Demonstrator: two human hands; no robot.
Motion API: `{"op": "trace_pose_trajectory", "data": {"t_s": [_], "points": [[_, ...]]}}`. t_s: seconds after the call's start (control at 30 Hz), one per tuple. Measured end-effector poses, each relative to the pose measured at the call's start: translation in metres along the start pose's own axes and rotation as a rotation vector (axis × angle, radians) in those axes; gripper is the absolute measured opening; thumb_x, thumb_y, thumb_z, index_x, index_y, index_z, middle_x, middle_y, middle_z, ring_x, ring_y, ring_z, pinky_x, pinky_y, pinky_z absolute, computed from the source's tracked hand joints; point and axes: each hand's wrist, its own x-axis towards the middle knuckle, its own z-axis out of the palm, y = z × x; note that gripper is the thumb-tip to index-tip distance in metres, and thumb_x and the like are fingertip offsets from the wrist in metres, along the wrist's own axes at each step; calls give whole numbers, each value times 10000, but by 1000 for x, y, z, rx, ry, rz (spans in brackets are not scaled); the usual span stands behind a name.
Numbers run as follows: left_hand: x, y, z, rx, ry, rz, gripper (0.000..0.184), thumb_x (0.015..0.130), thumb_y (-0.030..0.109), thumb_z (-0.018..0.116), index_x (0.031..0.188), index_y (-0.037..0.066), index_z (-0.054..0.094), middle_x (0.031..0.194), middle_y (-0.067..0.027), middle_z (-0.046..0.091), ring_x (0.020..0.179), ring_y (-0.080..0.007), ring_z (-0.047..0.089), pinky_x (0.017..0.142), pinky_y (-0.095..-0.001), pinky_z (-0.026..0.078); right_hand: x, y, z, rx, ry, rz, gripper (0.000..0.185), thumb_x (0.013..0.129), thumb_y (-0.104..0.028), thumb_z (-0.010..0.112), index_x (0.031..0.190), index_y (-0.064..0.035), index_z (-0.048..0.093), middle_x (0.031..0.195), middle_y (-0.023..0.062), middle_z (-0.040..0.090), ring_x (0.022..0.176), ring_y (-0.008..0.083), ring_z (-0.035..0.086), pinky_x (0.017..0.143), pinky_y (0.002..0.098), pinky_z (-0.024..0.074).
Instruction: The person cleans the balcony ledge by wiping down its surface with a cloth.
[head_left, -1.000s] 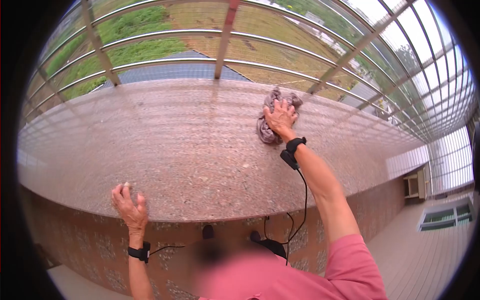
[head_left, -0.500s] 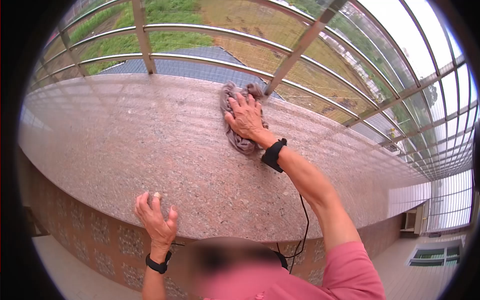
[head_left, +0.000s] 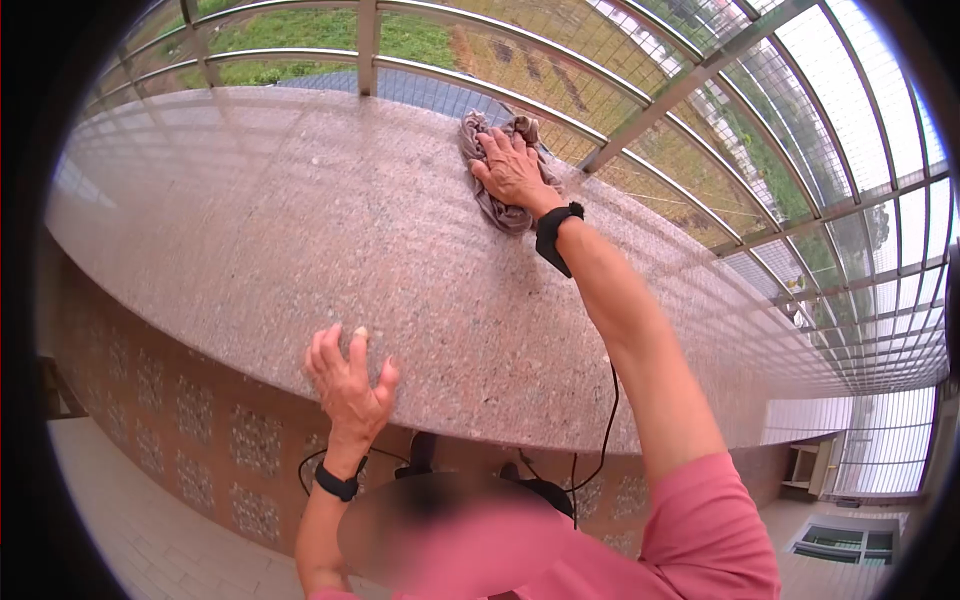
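My right hand presses down on a bunched grey-brown cloth, its fingers slightly bent over the fabric. The cloth lies at the far edge of a speckled pinkish granite ledge, close to the metal railing. Near the ledge's front edge is my left hand, open and holding nothing. Its fingers are apart, and one fingertip has a pale covering. Both wrists wear black bands.
A metal railing with wire mesh runs along the far side of the ledge. A black cable hangs over the front edge beside my right arm. Below the ledge, the wall has stone-patterned panels above a tiled floor.
The view has shifted, so ledge and railing sit higher in the picture. My right hand and the cloth have slid slightly left of the railing post. My left hand stays open by the front edge.
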Motion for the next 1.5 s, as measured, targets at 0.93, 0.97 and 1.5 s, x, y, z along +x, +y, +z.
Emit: {"op": "trace_pose_trajectory", "data": {"t_s": [0.93, 0.97, 1.5], "points": [[-5, -7, 4, -44, 62, 2, 432, 906, 270, 500, 1217, -29, 497, 1236, -202, 485, 1205, -401, 421, 1041, -530, 292, -140, 52, -56, -73, -118, -476, 543, 818, -365, 580, 1346, -253, 516, 1434, 60, 460, 1369, 245, 360, 1116, 504, 288], [-5, -8, 3, -27, 48, -3, 432, 906, 270, 500, 1217, -29, 497, 1236, -202, 485, 1205, -401, 421, 1041, -530, 292, -129, 74, -54, -66, -110, -409, 544, 840, -382, 557, 1368, -262, 501, 1458, 67, 439, 1386, 269, 346, 1127, 517, 272], [-6, -12, 5, -72, 44, 61, 429, 911, 306, 490, 1200, -8, 538, 1221, -182, 515, 1187, -385, 452, 1001, -508, 314, -108, 78, -36, -55, -181, 51, 720, 892, -578, 523, 1497, -225, 356, 1575, 131, 265, 1438, 402, 215, 1129, 591, 214]]}}
